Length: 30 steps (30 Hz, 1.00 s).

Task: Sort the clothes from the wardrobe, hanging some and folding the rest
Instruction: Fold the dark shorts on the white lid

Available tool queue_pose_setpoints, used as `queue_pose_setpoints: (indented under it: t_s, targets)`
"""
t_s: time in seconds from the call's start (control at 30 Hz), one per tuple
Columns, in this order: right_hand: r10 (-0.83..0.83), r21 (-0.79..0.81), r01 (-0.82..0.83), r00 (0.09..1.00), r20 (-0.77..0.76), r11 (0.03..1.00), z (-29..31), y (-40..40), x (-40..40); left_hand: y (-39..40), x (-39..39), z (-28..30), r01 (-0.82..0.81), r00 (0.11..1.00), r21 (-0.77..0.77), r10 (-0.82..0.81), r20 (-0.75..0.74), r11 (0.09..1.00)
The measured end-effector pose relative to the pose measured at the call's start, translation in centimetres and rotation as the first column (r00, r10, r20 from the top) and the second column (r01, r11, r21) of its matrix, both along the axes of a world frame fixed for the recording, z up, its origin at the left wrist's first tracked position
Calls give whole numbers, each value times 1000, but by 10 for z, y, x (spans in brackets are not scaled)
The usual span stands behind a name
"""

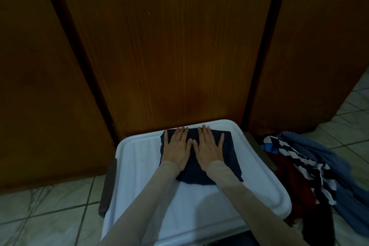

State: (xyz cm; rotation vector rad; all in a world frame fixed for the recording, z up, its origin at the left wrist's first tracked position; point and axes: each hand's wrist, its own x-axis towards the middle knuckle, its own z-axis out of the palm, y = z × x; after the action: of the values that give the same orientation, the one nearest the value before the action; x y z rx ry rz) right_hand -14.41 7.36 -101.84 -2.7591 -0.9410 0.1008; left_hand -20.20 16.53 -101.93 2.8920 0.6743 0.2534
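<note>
Both flat hands, left hand (176,147) and right hand (209,146), press a soft, light folded navy garment (192,170), probably best lifted by its edges.

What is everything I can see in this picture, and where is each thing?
Folded garment: one, dark navy, lying flat on the white surface, toward its far end.
White plastic surface: one, white with a raised rim, in front of the wardrobe; it may be a lid or a tray.
Wardrobe doors: three panels visible, brown wood, closed, filling the background.
Pile of clothes: one heap, on the floor to the right; blue, dark red and a black-and-white patterned piece.
Floor tiles: many, pale, with dark grout.
Sleeves: two, beige, down to the wrists.
Left hand: one, fingers straight, pressing flat on the garment.
Right hand: one, fingers straight, pressing flat beside it.
</note>
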Motion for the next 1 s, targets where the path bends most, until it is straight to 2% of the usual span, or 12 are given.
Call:
queue_pose_setpoints:
  t_s: [0.13, 0.2, 0.3, 0.4, 0.47, 0.57, 0.83, 1.0]
  targets:
    - [-54, -65, 48, 994, -91, 997, -1, -4, 7, 11, 3, -1, 2, 999, -161, -10, -43, 987]
    - [-76, -75, 68, 991, -106, 995, -1, -4, 7, 11, 4, -2, -31, 998, -181, 20, -61, 983]
    - [-158, -78, 150, 981, -115, 986, -3, -6, 5, 9, 3, -5, -187, 982, -222, 173, -82, 957]
    - [-309, -64, 302, 932, -191, 951, -2, -15, 0, 2, -2, -4, -348, 936, -328, 345, -69, 878]
    - [-388, -52, 388, 887, -250, 920, -1, -23, -4, -6, -7, -3, -415, 906, -331, 419, -63, 848]
    - [-434, -65, 430, 873, -225, 900, 0, -36, -10, -15, -15, -3, -488, 867, -331, 493, -75, 808]
    - [-370, 17, 380, 909, -191, 925, -2, -57, -20, -28, -30, -1, -478, 875, -307, 477, -83, 823]
    - [-414, 37, 437, 872, -261, 898, -2, -53, -21, -30, -37, -5, -422, 899, -351, 435, -45, 836]
